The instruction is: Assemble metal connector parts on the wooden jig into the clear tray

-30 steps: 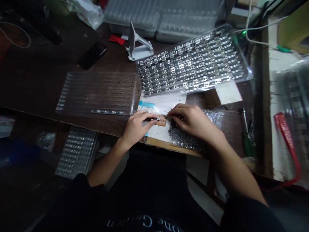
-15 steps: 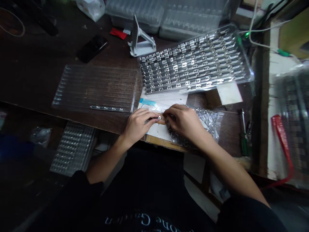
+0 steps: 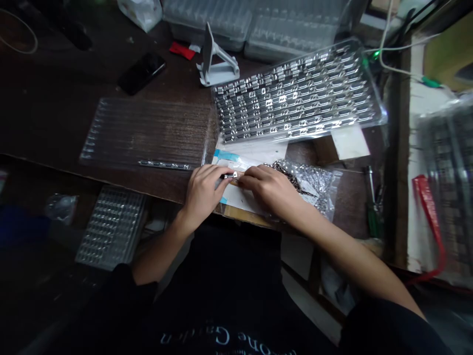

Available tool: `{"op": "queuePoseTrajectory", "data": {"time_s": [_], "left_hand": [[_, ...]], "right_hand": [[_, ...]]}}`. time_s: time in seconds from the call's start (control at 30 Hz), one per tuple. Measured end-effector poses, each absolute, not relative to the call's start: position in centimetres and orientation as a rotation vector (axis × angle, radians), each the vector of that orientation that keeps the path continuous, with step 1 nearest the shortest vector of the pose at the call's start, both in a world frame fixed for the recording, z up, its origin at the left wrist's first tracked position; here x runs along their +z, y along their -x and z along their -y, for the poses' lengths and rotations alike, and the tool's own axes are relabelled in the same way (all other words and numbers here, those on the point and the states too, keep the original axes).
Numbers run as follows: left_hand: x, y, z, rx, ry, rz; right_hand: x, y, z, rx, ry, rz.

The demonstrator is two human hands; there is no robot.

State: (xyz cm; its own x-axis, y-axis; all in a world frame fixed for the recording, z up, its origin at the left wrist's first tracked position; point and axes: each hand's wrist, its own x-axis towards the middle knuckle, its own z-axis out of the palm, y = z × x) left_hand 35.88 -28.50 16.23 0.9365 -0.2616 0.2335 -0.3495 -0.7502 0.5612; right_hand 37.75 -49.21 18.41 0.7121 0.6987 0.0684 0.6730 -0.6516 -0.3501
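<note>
My left hand (image 3: 205, 195) pinches a small metal-shelled connector (image 3: 230, 175) between thumb and forefinger, above the white board. Close to its right, my right hand (image 3: 271, 190) has its fingers bent down over a small tan piece (image 3: 240, 177); what they grip, if anything, is hidden. Beneath and beyond the right hand lies a clear plastic bag (image 3: 321, 185) of small shiny metal parts. A short row of connectors (image 3: 164, 164) sits in the front groove of the clear ribbed tray (image 3: 148, 130) to the left.
A clear tray filled with rows of connectors (image 3: 295, 96) lies tilted behind my hands. A white phone stand (image 3: 218, 69), a black phone (image 3: 142, 74) and stacked clear trays (image 3: 291, 34) are farther back. At right are a green-handled screwdriver (image 3: 374, 212) and a red strap (image 3: 430, 217).
My left hand has drawn left with the connector, away from the tan piece. My right hand has shifted slightly left and its fingers now lie over that piece.
</note>
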Motion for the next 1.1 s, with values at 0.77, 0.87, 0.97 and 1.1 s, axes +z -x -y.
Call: {"op": "queuePoseTrajectory", "data": {"time_s": [0.77, 0.87, 0.97, 1.1], "left_hand": [[16.0, -36.5, 32.2, 0.202, -2.286, 0.444], [16.0, -36.5, 32.3, 0.212, -2.272, 0.447], [16.0, -36.5, 32.4, 0.220, -2.265, 0.443], [15.8, -36.6, 32.3, 0.207, -2.267, 0.444]], "right_hand": [[21.3, -39.0, 54.1, 0.114, 2.421, 0.623], [21.1, -39.2, 54.2, -0.004, 2.385, 0.586], [20.9, -39.1, 53.9, -0.028, 2.363, 0.519], [20.7, -39.1, 53.6, -0.044, 2.349, 0.526]]}}
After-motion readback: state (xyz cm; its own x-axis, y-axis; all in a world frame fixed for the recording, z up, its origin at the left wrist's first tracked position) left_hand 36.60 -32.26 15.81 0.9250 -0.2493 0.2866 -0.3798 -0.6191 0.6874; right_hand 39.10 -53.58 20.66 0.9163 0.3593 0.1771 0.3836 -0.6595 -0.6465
